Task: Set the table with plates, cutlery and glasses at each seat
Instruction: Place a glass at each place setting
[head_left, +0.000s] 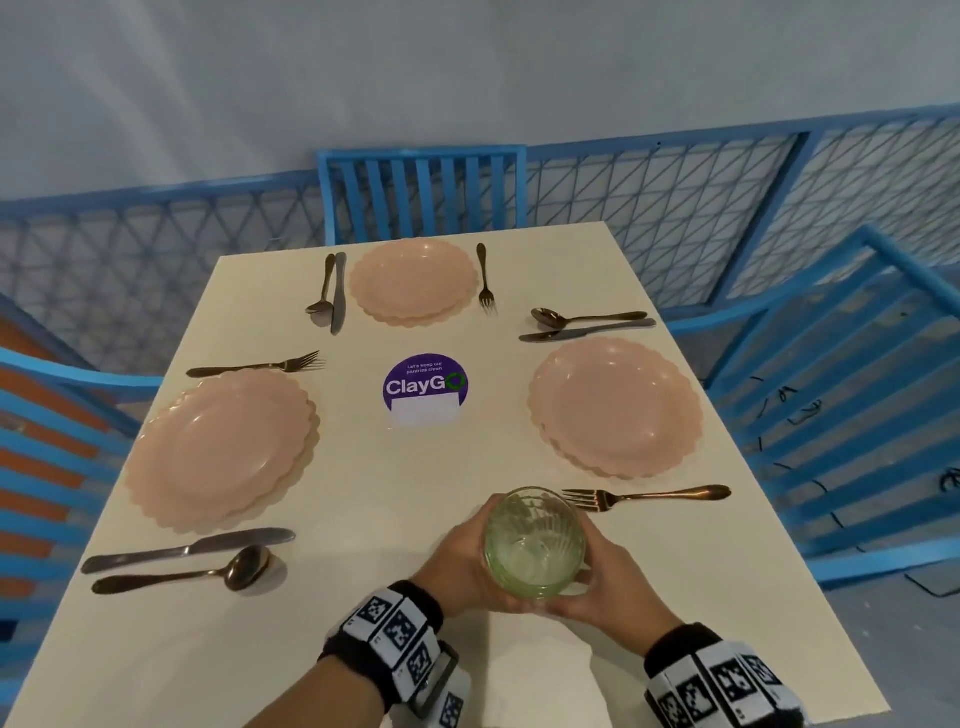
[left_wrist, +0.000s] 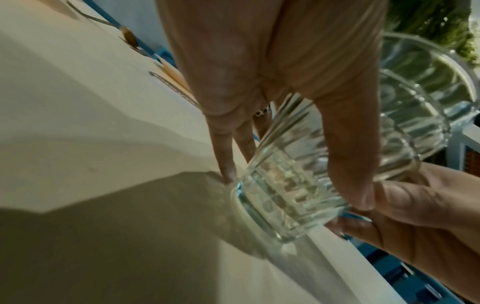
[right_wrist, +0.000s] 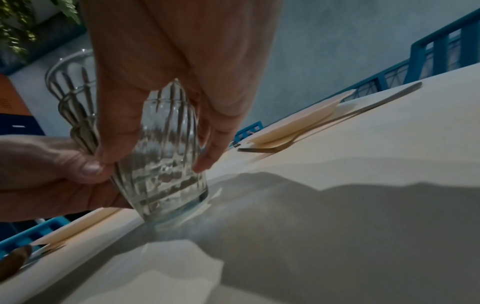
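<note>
Both hands hold a stack of clear ribbed glasses (head_left: 535, 543) near the table's front edge, right of centre. My left hand (head_left: 465, 558) grips its left side and my right hand (head_left: 610, 579) its right side. In the left wrist view the thumb and fingers wrap the lower glass (left_wrist: 293, 185), with another glass (left_wrist: 415, 98) nested in it. The right wrist view shows the glass stack (right_wrist: 166, 164) tilted, its base at the tabletop. Three pink plate settings lie at the far (head_left: 413, 280), left (head_left: 221, 449) and right (head_left: 615, 408) seats, each with cutlery.
A fork (head_left: 644, 496) lies just beyond the glasses to the right. A knife (head_left: 187, 551) and spoon (head_left: 208, 574) lie front left. A purple sticker (head_left: 425, 387) marks the cream table (head_left: 389, 519). Blue chairs stand at the far (head_left: 421, 192), right (head_left: 841, 405) and left (head_left: 47, 441) sides.
</note>
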